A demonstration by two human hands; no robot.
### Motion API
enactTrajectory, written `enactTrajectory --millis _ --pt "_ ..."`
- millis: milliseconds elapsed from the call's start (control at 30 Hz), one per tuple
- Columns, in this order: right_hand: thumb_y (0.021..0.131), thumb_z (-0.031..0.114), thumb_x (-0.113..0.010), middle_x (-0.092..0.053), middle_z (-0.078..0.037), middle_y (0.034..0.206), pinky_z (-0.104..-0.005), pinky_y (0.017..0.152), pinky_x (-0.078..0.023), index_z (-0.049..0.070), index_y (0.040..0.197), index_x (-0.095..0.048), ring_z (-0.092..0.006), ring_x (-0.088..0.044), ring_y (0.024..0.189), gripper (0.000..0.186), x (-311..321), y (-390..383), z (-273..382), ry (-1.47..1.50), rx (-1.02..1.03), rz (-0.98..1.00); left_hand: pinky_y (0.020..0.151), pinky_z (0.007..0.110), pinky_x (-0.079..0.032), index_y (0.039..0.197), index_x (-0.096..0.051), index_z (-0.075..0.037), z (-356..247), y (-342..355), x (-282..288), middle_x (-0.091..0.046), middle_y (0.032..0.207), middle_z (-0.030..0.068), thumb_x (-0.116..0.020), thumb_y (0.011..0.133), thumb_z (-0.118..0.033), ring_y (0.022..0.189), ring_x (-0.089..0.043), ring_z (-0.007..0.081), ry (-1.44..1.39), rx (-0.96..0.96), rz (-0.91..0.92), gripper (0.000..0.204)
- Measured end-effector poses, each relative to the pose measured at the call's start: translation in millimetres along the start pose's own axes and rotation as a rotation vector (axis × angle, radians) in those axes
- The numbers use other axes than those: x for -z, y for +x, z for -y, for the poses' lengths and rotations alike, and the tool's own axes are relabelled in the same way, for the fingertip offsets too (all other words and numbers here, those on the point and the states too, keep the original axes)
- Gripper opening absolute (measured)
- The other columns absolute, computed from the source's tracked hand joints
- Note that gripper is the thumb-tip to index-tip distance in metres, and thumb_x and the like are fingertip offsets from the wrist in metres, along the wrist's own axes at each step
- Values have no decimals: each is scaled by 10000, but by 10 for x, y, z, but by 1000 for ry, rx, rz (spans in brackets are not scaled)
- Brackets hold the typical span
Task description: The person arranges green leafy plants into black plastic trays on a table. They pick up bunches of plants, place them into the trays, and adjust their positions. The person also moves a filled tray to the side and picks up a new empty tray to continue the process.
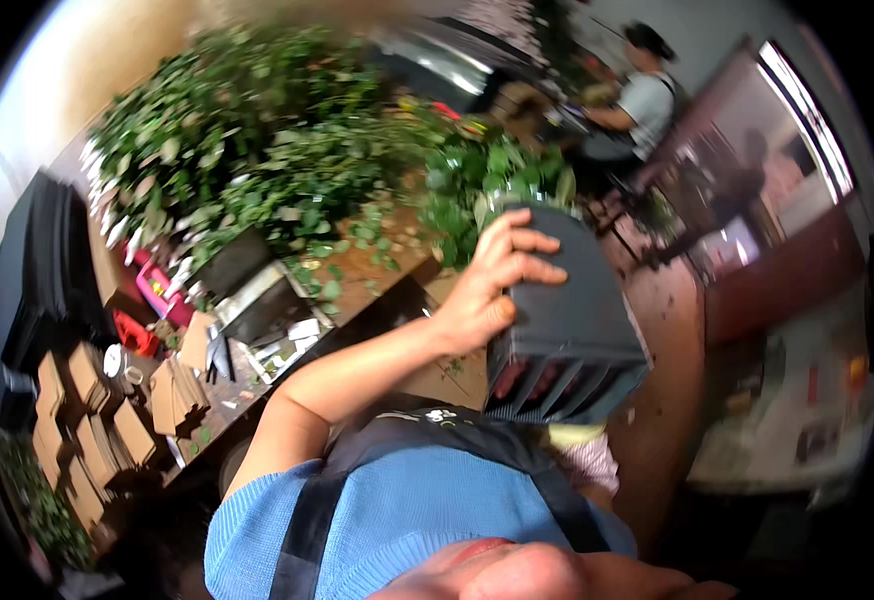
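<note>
In front of my body is a dark grey box-shaped piece (572, 300), with a smooth rounded top side and several ribbed openings along its near end. My left hand (492, 280) lies against its left side and top, fingers spread over the surface and the thumb lower down, holding it. Dark reddish patches show between the ribs; what they are I cannot make out. Below the box, a striped sleeve (597, 462) and a pale yellow cuff or glove edge (577, 434) show on my right side. The box hides my right hand's fingers.
A large heap of leafy stems (257, 150) covers the wooden table (397, 275). To the left are folded cardboard pieces (107, 440), a pink basket (157, 288), a grey tray (267, 310) and a black stack (42, 270). A person (647, 100) works at the back right.
</note>
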State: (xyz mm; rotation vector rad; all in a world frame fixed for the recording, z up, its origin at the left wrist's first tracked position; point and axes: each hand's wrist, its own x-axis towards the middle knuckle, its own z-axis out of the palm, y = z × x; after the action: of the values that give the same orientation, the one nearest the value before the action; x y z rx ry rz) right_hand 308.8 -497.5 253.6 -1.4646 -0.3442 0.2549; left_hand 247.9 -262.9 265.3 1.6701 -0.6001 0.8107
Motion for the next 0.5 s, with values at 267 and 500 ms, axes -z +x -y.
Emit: enactTrajectory --millis 267,500 --pt "1081 222 -440 -574 -167 1394 -359 986 -530 5 1414 -490 -236 -628 1177 400 1135 -74 790 -237 110 -118 1206 572 -169 1212 -679 -64 58 1101 -1487 -572 1366 176 -192 939 -823 1416 -348 392 -286 -276 116 942" --pt "1075 223 -443 -576 -162 1392 -354 979 -532 6 1424 -480 -232 -628 1175 413 1390 -263 972 -316 60 -258 1129 451 -400 1317 -528 -11 267 1146 -2389 -549 1384 150 -264 1007 -727 1276 -537 279 -1239 454 26 824"
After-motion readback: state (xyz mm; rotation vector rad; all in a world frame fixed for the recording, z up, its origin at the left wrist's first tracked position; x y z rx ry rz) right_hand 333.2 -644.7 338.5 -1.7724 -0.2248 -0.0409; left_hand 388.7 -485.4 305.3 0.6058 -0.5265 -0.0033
